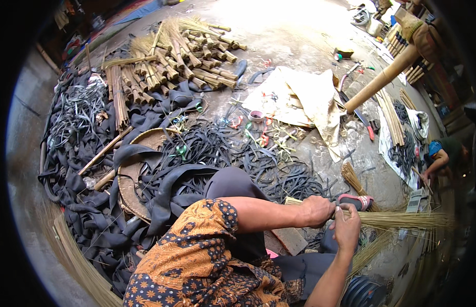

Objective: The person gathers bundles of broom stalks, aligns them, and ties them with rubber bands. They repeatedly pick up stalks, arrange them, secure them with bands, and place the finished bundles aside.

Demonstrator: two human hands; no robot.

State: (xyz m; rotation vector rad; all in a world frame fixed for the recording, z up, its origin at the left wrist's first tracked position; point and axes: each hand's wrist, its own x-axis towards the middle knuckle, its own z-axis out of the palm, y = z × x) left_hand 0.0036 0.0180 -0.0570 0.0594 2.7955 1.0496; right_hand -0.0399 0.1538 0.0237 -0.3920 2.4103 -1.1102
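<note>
My left hand (317,210) and my right hand (346,226) are closed side by side on a long bundle of thin straw sticks (402,220) that runs out to the right. The left forearm comes across from an orange patterned sleeve (197,250). A foot in a dark sandal with a pink strap (354,201) rests just behind the bundle. A flat brown block (290,239) lies on the ground below my left hand.
A heap of black rubber strips (233,158) and a shallow woven basket (140,169) lie left of me. Tied stick bundles (176,56) are stacked at the back. Crumpled sheets (304,97), a thick bamboo pole (381,79) and another person (442,156) sit to the right.
</note>
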